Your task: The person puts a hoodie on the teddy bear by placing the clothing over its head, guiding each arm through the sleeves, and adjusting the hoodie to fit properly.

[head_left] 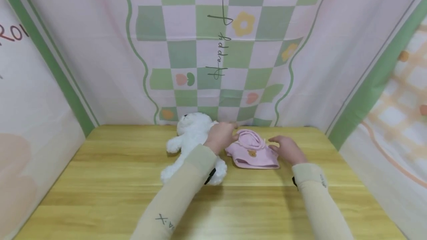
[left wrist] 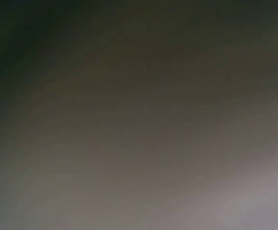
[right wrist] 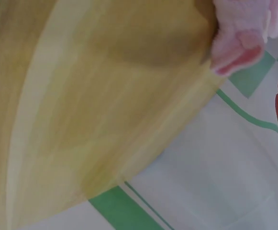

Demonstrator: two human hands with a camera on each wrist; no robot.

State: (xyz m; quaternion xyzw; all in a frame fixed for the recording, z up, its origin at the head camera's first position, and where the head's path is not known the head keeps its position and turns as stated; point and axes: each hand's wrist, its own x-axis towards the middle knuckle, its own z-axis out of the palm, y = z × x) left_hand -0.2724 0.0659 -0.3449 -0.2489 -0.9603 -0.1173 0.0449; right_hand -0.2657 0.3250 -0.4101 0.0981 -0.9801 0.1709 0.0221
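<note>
Head camera looks forward and down from above the near side of the table (head_left: pixel 250 210) toward the patterned backdrop (head_left: pixel 213 51). Right-wrist camera sits lower and closer, tilted; both share table, backdrop and pink garment (head_left: pixel 261 160). Left-wrist view: dark blur, direction indeterminable.

On the pale fabric backdrop with green-and-white checks (head_left: pixel 181 21), dark script reading "Happy Life" runs sideways from the centre to the top edge of the head view. On the white fabric side panel with a green border (head_left: pixel 36 80), dark red capitals at upper left read "RO", plus a partial stroke. The cream fabric left sleeve (head_left: pixel 180 192), lower centre-left, bears a black "X"; small lettering on the cream fabric right sleeve (head_left: pixel 323 208), lower right, is illegible.
</note>
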